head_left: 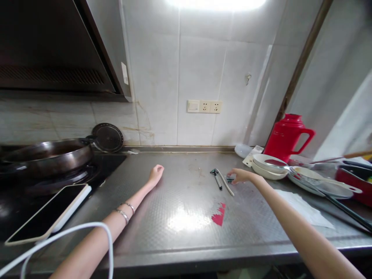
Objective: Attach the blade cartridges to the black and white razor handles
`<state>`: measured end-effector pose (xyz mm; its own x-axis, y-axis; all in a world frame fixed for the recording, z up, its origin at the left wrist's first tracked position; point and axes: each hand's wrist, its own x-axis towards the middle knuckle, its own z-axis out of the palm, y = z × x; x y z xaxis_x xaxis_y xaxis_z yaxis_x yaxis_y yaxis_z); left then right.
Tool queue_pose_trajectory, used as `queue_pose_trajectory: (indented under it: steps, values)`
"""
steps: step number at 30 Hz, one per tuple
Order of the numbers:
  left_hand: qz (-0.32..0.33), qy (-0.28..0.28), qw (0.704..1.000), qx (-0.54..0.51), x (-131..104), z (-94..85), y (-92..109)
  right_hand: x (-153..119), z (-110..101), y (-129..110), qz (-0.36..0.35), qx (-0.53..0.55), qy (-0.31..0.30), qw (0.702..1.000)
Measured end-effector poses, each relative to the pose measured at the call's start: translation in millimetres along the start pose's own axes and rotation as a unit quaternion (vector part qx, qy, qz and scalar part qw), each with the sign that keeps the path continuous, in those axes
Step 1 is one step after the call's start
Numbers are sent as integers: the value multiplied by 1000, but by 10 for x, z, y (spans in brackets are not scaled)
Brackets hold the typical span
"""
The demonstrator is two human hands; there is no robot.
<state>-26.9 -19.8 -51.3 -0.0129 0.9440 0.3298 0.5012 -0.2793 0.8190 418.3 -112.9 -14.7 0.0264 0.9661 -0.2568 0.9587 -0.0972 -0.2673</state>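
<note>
My left hand (pixel 156 174) rests on the metal countertop (pixel 180 193) with its fingers curled closed; nothing shows in it. Further right, my right hand (pixel 237 176) has its fingertips at a small dark green and clear object (pixel 230 179), too small to name. Just left of that hand lie a dark razor (pixel 216 178) and a pale, slightly bent stick (pixel 225 182), side by side. A jagged red scrap (pixel 219 215) lies nearer the front edge.
A pan (pixel 49 157) sits on the stove at left, with a phone (pixel 48 213) and white cable (pixel 87 224) in front. At right stand a red thermos (pixel 283 137), stacked bowls (pixel 269 170), strainers (pixel 334 188) and a white cloth (pixel 303 209).
</note>
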Motion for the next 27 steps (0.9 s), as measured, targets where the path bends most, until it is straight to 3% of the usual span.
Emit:
queue_pose_trajectory:
  steps: [3, 6, 8, 11, 16, 19, 22, 27]
  values:
    - [6, 6, 1000, 1, 11, -2, -25, 6, -6, -18, 2, -9, 40, 999]
    - [17, 12, 1000, 0, 12, -5, -31, 10, -51, -145, -60, -33, 113, 991]
    - [26, 13, 1000, 1, 3, -8, -25, 19, -75, -330, -99, -41, 152, 983]
    - [31, 7, 999, 13, -24, -14, -17, 42, -44, -747, -93, -47, 191, 976]
    - [37, -18, 998, 52, -64, -24, -21, 79, 226, -1515, -91, -72, 217, 969]
    - [43, -29, 994, 91, -89, -25, -9, 102, 444, -1820, -99, -107, 224, 964]
    - [56, -45, 987, 142, -143, -15, 30, 120, 635, -1966, -102, -117, 219, 963]
    - [85, -90, 962, 242, -280, 8, 124, 129, 804, -1994, -86, -118, 213, 966]
